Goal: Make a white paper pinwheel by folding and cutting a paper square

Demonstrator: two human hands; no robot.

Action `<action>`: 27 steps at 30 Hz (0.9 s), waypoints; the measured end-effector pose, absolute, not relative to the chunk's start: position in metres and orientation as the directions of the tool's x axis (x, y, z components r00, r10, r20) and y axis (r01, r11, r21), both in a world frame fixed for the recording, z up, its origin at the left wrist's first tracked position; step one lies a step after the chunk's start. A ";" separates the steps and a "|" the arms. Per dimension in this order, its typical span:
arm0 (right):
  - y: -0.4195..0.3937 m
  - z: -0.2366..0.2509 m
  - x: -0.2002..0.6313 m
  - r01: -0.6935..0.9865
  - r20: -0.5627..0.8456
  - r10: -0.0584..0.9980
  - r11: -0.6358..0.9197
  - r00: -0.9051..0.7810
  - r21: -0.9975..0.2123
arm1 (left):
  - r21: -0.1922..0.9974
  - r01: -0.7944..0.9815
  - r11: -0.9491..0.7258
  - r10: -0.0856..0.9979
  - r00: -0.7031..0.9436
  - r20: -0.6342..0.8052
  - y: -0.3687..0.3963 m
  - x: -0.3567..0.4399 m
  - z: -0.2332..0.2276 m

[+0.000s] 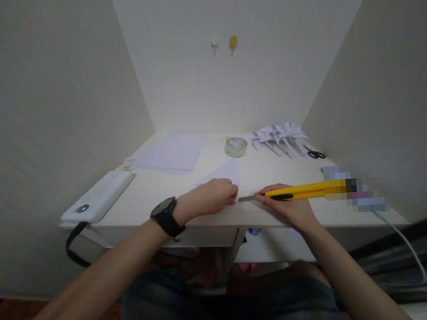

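A yellow utility knife (296, 191) with its blade out is held in my right hand (290, 208), fingers closed around the handle. The blade points left, close to the fingers of my left hand (218, 195). That hand is curled over a triangular piece of white paper (225, 173) and presses it on the desk; its near part is hidden under the hand. A black watch sits on my left wrist.
On the white desk (157, 193) lie paper sheets (172, 150), a tape roll (236, 147), several paper pinwheels (279, 135) and black scissors (315, 153). A white device (99, 195) with a strap lies left; a blurred object with a cable (369, 195) lies right. Walls enclose the desk.
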State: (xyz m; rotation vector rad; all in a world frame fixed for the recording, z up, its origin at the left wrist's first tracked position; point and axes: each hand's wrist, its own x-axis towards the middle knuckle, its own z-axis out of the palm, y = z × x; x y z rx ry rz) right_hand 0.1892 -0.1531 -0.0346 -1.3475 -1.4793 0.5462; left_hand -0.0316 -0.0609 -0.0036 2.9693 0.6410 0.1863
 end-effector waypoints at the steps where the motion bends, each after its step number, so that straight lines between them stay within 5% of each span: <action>1: -0.153 -0.034 0.189 0.458 0.372 0.917 0.271 0.143 -0.846 | 0.121 0.404 -0.907 0.416 0.904 0.099 -0.061 -0.032 -0.004; 13: -0.156 -0.032 0.187 0.496 0.384 0.913 0.271 0.140 -0.825 | 0.138 0.437 -0.889 0.448 0.892 0.058 -0.061 -0.029 0.002; 19: -0.155 -0.033 0.185 0.521 0.404 0.899 0.269 0.166 -0.810 | 0.125 0.553 -0.824 0.526 0.828 -0.195 -0.056 -0.017 0.021; 27: -0.156 -0.034 0.187 0.533 0.408 0.902 0.280 0.139 -0.799 | 0.146 0.551 -0.822 0.429 0.766 -0.479 -0.042 0.008 0.032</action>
